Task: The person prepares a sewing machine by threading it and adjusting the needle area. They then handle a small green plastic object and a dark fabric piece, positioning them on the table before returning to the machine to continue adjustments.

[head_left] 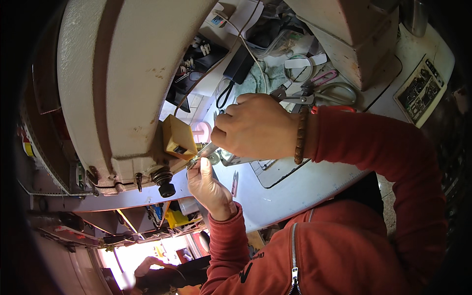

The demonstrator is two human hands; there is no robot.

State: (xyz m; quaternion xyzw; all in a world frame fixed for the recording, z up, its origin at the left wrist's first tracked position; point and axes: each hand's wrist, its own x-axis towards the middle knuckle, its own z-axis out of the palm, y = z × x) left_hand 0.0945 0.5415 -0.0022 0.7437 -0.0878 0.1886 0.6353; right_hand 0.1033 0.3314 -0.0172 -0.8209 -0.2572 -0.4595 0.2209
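My right hand (260,125), with a beaded bracelet at the wrist, is closed round a tool whose handle is hidden. A flat silvery metal end (209,149) sticks out past the fingers towards the sewing machine (132,93). Just below, my left hand (209,187) has its thumb raised and its fingers bent at a small metal part (193,161) on the machine's end. What exactly the left fingertips grip is too small to make out. Against the machine, beside both hands, sits a yellow box (179,137). A black knob (166,186) juts out to the left of my left hand.
Dark-handled scissors (337,93), a tape roll (298,69) and a green cloth (258,78) lie beyond my right hand. Small snips (235,183) rest on the pale table (275,204). A pink spool (201,132) stands behind the box. Another person's hand (150,265) shows at lower left.
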